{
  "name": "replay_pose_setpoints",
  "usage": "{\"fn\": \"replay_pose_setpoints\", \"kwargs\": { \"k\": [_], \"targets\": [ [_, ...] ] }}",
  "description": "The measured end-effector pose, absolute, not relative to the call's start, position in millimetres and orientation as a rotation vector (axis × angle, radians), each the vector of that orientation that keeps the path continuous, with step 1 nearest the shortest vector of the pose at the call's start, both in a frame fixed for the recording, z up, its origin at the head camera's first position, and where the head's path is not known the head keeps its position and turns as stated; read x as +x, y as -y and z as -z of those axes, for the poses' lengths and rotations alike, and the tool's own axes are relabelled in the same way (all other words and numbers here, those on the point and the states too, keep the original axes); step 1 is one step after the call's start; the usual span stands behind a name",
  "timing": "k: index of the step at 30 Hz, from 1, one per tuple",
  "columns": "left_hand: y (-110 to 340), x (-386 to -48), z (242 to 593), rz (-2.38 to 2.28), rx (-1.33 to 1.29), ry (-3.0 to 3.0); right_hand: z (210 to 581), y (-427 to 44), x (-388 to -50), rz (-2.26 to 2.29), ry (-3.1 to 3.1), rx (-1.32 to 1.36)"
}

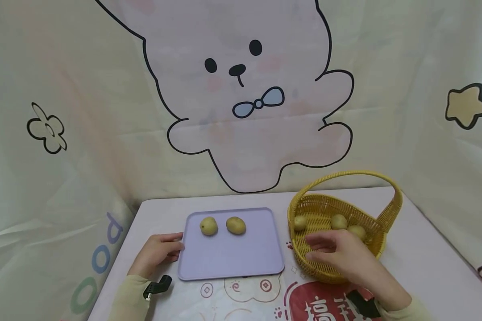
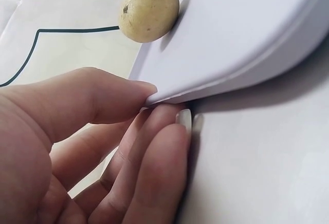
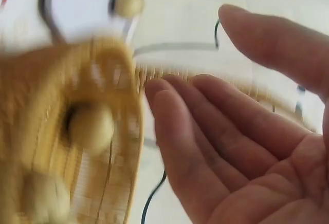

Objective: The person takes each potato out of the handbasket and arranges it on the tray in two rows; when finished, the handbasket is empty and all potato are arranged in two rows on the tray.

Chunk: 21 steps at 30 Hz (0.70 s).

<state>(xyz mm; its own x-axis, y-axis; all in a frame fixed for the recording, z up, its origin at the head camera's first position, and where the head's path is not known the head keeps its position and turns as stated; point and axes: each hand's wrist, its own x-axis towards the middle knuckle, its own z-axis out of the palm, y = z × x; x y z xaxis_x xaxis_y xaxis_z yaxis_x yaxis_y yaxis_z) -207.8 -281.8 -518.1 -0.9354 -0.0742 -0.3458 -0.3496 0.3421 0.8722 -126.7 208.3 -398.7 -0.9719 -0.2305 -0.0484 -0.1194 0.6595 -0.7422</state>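
Pinching the left edge of a lavender tray (image 1: 233, 258) between thumb and fingers: left hand (image 1: 156, 254). Right hand (image 1: 341, 252) released, fingers loosely bent, right by the basket (image 1: 325, 206). Tray lies on the bench (image 1: 273, 199): smooth, rounded rectangle, shallow rim, long axis left-right. Towards its far side, two yellowish potato-like pieces: left piece (image 1: 208, 226) rounder, dark spot facing left; right piece (image 1: 235, 225) oval, long axis roughly left-right. Basket is yellow, woven, arch-handled, with three similar pieces (image 1: 338, 221) inside.
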Motion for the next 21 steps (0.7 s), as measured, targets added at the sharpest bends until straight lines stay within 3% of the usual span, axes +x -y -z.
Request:
{"fn": "replay_pose_setpoints", "kwargs": {
  "k": [10,21],
  "targets": [
    [288,-205,518,-1.678,-0.389,-2.325,400,-247,-194,0.972,-2.831,-0.226],
    [282,-207,516,-1.681,-0.392,-2.341,418,-248,-234,0.966,-2.740,-0.154]
  ]
}}
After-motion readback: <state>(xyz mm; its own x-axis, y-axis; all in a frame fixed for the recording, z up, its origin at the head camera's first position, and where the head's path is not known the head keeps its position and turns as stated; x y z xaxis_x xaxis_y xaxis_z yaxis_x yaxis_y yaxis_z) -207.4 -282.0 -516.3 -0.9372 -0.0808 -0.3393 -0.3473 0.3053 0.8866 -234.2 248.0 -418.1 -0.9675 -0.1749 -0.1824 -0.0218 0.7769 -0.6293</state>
